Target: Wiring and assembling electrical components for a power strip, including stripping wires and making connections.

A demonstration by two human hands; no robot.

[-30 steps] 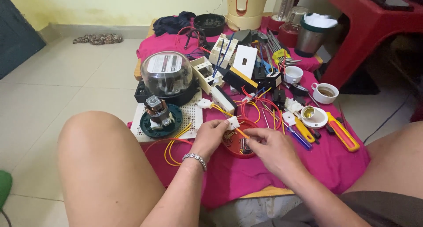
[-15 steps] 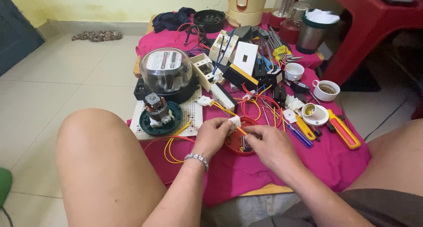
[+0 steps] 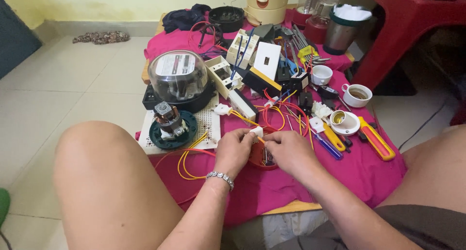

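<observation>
Two hands meet over a red bowl point(image 3: 257, 159) on the pink cloth point(image 3: 340, 175): the left hand point(image 3: 234, 150) pinches a small white connector point(image 3: 256, 131) on an orange wire point(image 3: 242, 118), and the right hand point(image 3: 290, 150) pinches the wire just beside it.

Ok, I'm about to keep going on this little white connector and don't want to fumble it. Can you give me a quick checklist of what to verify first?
1. White connector pinched by left hand: ok.
2. Right hand at the orange wire by the connector: ok, though whether it grips it: cannot tell.
3. Red dish of small parts right under both hands: ok.
4. Loose yellow wires clear of the left wrist: not ok, they loop beside it.
5. Screwdrivers within view on the pink cloth: ok.
6. Cup of tea away from the wiring: ok.
</observation>
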